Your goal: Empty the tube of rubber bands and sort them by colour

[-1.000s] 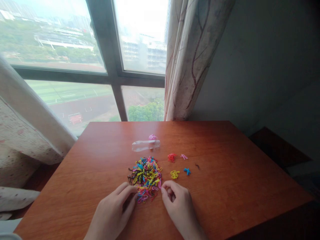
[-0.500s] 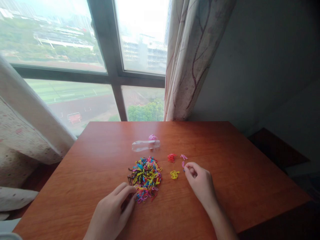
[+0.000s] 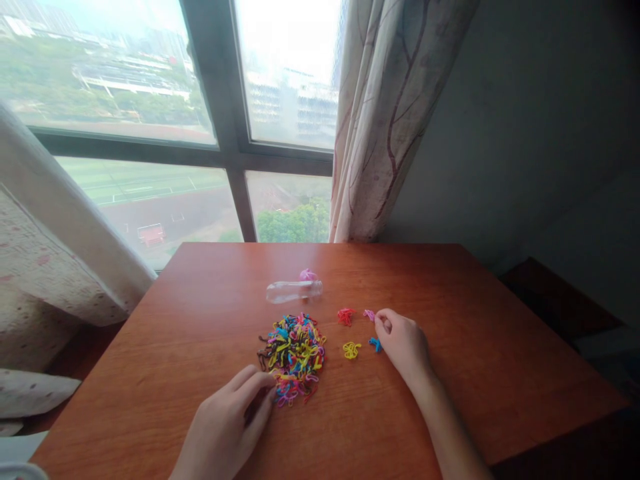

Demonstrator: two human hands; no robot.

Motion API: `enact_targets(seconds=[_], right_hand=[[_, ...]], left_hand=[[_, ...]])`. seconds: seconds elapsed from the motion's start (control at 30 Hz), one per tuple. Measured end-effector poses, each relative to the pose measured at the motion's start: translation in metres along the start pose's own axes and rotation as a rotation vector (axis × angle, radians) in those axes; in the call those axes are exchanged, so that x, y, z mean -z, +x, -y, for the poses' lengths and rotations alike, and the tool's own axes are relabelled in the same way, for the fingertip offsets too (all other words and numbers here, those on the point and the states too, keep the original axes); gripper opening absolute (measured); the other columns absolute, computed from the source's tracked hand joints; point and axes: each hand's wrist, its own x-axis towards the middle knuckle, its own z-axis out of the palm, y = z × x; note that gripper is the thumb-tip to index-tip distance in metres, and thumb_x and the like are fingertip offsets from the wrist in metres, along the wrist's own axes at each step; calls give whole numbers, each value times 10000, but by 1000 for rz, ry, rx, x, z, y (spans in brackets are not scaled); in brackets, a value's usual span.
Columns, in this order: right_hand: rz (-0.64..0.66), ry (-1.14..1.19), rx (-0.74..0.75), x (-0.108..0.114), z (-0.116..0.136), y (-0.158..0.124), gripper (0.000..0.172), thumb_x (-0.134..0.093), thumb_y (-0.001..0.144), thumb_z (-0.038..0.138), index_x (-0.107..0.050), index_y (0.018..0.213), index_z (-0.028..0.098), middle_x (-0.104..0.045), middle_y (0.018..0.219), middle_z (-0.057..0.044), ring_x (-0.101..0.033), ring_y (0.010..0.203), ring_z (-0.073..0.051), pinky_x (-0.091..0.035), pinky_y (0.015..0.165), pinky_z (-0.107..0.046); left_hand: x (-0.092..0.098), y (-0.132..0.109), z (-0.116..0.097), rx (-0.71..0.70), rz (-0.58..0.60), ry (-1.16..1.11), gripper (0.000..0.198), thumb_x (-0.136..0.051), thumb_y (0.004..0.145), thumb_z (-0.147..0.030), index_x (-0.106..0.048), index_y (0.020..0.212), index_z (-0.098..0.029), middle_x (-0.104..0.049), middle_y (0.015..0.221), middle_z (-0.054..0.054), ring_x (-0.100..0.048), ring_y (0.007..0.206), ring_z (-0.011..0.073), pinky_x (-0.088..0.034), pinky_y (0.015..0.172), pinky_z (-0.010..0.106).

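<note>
A mixed heap of small coloured rubber bands [image 3: 293, 348] lies mid-table. My left hand [image 3: 225, 417] rests at its near left edge, thumb and forefinger pinched together against the bands; what is between them is hidden. My right hand [image 3: 406, 343] is over to the right, its fingertips pinched on a pink rubber band [image 3: 369, 315] at the small pink group. Below those fingers sit a few blue bands [image 3: 375, 345], partly covered by the hand. Left of them are a yellow cluster [image 3: 351, 350] and, farther back, a red cluster [image 3: 345, 316].
Behind the heap a clear plastic bottle [image 3: 293, 292] lies on its side, with a pink object [image 3: 308, 274] just beyond it. The wooden table [image 3: 210, 287] ends at a window with curtains [image 3: 380, 120]. A white rim [image 3: 23, 471] shows at the lower left.
My right hand has moved away from me with the pink rubber band, up to the pink group, uncovering the blue bands. My left hand stays at the heap.
</note>
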Motion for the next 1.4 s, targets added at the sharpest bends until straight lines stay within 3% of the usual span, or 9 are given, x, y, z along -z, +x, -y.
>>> enact_targets(seconds=[0.27, 0.43, 0.63, 0.93, 1.4], right_hand=[[-38, 186, 57, 1, 18, -36, 191, -520, 904, 287, -671, 813, 214, -613, 584, 3, -553, 530, -155, -314, 538, -253], [28, 349, 138, -10, 44, -68, 181, -503, 918, 245, -652, 823, 207, -612, 618, 12, -566, 547, -138, -345, 558, -234], [65, 383, 198, -23, 64, -93, 182, -505, 909, 196, -619, 768, 208, -609, 612, 19, -561, 536, -128, -331, 543, -227], [31, 369, 241, -26, 67, -99, 179, -499, 908, 175, -614, 776, 214, -608, 624, 21, -569, 564, -135, -329, 573, -240], [59, 369, 250, -27, 66, -100, 160, -503, 898, 155, -610, 799, 221, -616, 666, 23, -564, 604, -142, -299, 597, -263]], left_hand=[[4, -2, -5, -36, -10, 9, 174, -466, 931, -261, -637, 898, -270, -659, 778, -28, -660, 614, 119, -489, 575, 192], [5, -7, -10, -74, 11, 51, 192, -462, 907, -215, -641, 887, -281, -668, 792, -30, -679, 640, 126, -503, 574, 190], [-3, -10, -13, -93, 19, 138, 235, -437, 951, -285, -663, 887, -285, -700, 844, -9, -715, 709, 163, -556, 619, 235], [-9, -11, -8, -99, 14, 137, 244, -424, 969, -296, -668, 976, -293, -718, 921, -2, -723, 788, 169, -576, 685, 249], [3, 10, -18, -101, 13, 106, 205, -440, 964, -277, -645, 963, -275, -711, 927, -4, -713, 781, 162, -530, 659, 234]])
